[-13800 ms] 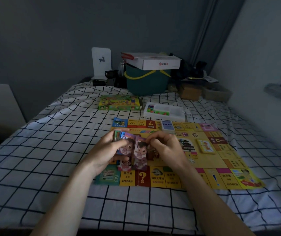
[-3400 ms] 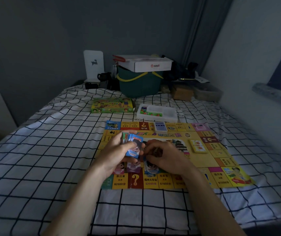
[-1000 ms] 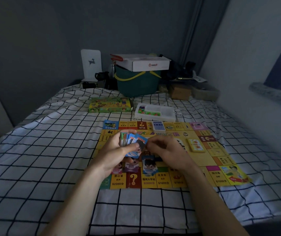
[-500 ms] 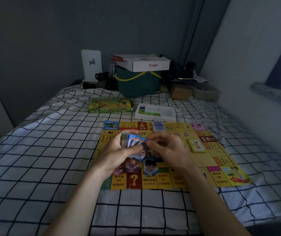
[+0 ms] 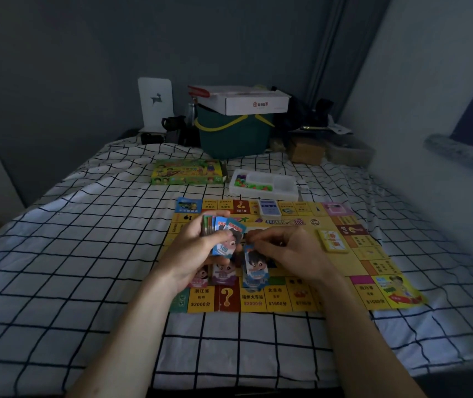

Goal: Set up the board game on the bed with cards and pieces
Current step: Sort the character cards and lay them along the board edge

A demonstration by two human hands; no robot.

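Note:
The yellow game board (image 5: 287, 225) lies flat on the checked bed sheet. My left hand (image 5: 195, 248) grips a fanned stack of play-money cards (image 5: 225, 235) above the board's left half. My right hand (image 5: 290, 254) has its fingers curled, with the fingertips pinching the right edge of the fan's front card. Under my hands, three small card piles sit in a row on the board: pink (image 5: 201, 279), purple (image 5: 224, 275) and blue (image 5: 255, 268). A yellow deck (image 5: 332, 239) and a blue-white deck (image 5: 269, 209) also rest on the board.
Behind the board lie the green game box (image 5: 188, 176) and a white tray of coloured pieces (image 5: 264, 185). A green basket (image 5: 234, 136) with a white carton (image 5: 246, 100) on it stands at the bed's head among clutter. A wall runs along the right.
My right hand rose from the piles on the board up to the fan's right edge. My left hand kept the fan almost still.

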